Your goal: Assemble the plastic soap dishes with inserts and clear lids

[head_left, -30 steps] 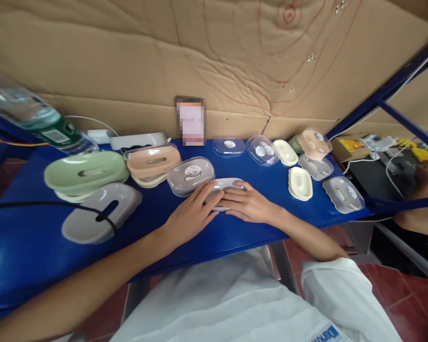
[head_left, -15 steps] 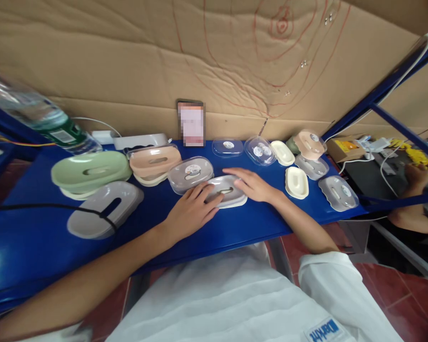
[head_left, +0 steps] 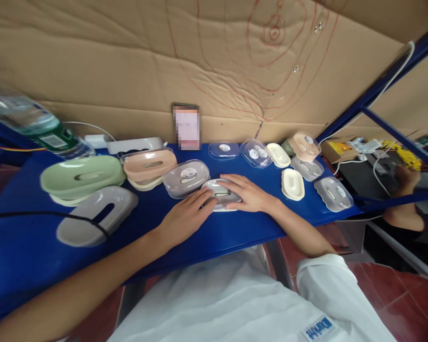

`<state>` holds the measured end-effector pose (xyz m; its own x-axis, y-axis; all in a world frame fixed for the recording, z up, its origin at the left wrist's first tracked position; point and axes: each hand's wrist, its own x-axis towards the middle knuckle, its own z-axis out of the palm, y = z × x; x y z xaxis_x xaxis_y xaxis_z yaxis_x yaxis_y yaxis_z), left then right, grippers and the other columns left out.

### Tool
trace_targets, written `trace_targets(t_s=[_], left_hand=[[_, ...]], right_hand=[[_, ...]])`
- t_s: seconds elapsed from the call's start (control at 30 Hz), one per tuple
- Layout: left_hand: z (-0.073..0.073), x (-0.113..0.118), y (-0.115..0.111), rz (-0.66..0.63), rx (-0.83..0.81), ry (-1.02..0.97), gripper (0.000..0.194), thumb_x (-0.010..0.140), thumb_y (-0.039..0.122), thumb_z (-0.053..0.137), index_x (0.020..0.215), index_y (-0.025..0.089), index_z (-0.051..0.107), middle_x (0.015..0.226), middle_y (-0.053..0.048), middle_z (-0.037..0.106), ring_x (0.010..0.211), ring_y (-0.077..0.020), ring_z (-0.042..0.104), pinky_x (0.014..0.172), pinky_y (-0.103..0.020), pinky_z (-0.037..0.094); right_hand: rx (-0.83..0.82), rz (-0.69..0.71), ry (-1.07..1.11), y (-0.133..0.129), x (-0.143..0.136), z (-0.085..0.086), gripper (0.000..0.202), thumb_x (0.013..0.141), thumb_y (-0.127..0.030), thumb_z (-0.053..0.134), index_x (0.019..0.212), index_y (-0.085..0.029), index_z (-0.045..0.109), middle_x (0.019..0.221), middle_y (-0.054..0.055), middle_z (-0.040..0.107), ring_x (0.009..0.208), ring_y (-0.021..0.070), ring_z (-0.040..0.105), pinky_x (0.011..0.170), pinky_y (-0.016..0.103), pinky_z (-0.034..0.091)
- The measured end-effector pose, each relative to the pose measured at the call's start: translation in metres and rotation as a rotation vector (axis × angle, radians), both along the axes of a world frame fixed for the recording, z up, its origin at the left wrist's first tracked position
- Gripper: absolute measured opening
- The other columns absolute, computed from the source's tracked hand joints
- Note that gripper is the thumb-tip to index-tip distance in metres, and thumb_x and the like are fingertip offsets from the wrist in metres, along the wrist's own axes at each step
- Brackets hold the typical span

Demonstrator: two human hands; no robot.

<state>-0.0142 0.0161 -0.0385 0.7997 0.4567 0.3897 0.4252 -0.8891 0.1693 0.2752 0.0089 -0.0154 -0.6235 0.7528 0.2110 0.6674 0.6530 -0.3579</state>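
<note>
A grey soap dish (head_left: 219, 192) on a cream base lies on the blue table (head_left: 207, 232) in front of me. My left hand (head_left: 185, 216) rests flat against its near left end, fingertips on the grey top. From the right, my right hand (head_left: 246, 194) lies over its right half, fingers spread on the top. Neither hand lifts it. Just left of it stands a soap dish with a clear lid (head_left: 185, 177).
Left: a green dish (head_left: 80, 173), a peach dish (head_left: 149, 165), a large grey insert (head_left: 94, 214) under a black cable, a water bottle (head_left: 35, 127). Right: clear lids (head_left: 256, 152), cream bases (head_left: 292, 184), a grey piece (head_left: 333, 193). Another person's hand (head_left: 406, 178) works far right.
My right hand slid back from the dish's far right edge onto its top. Both hands press on it again, and the view shifted slightly left.
</note>
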Motion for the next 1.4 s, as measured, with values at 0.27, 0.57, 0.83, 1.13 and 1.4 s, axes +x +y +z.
trace_targets(t_s=[0.27,0.57,0.83,1.13,1.4], left_hand=[[-0.008,-0.003,0.01,0.029,0.028,-0.005,0.038,0.11,0.019,0.048,0.143,0.017,0.065,0.15,-0.017,0.066,0.152,-0.0328,0.054,0.123,-0.049,0.052],[-0.012,-0.001,0.011,0.048,0.115,-0.015,0.037,0.105,0.011,0.051,0.139,0.016,0.067,0.149,-0.017,0.066,0.149,-0.0327,0.058,0.116,-0.045,0.057],[0.006,0.0,0.003,0.052,0.083,-0.003,0.021,0.105,0.022,0.06,0.122,0.017,0.072,0.133,-0.016,0.069,0.13,-0.0326,0.068,0.106,-0.049,0.061],[-0.001,0.005,-0.006,0.072,-0.035,-0.134,0.019,0.099,0.019,0.064,0.116,0.018,0.073,0.147,-0.018,0.057,0.142,-0.0325,0.059,0.116,-0.044,0.057],[-0.001,0.0,-0.004,0.143,-0.151,-0.158,0.021,0.098,0.025,0.067,0.116,0.02,0.074,0.168,-0.018,0.042,0.149,-0.0349,0.056,0.119,-0.044,0.055]], right_hand=[[0.074,0.046,-0.159,-0.003,-0.006,-0.005,0.053,0.11,-0.043,0.06,0.159,-0.023,0.056,0.172,0.018,0.044,0.166,0.033,0.032,0.134,0.064,0.027],[0.068,-0.099,0.171,0.033,0.004,-0.012,0.057,0.118,-0.048,0.025,0.163,-0.023,0.048,0.169,0.013,0.05,0.161,0.023,0.041,0.133,0.05,0.036],[0.164,-0.393,-0.044,0.078,-0.001,-0.01,0.054,0.114,-0.048,0.038,0.148,-0.015,0.064,0.139,0.022,0.068,0.136,0.0368,0.061,0.119,0.061,0.047],[0.035,-0.336,-0.112,0.026,0.028,0.002,0.047,0.113,-0.051,0.045,0.149,-0.027,0.064,0.156,0.014,0.06,0.144,0.0314,0.061,0.12,0.054,0.052],[0.02,-0.448,-0.19,0.025,0.026,0.003,0.073,0.108,-0.056,0.057,0.171,-0.027,0.036,0.175,0.019,0.037,0.158,0.0405,0.043,0.123,0.064,0.045]])
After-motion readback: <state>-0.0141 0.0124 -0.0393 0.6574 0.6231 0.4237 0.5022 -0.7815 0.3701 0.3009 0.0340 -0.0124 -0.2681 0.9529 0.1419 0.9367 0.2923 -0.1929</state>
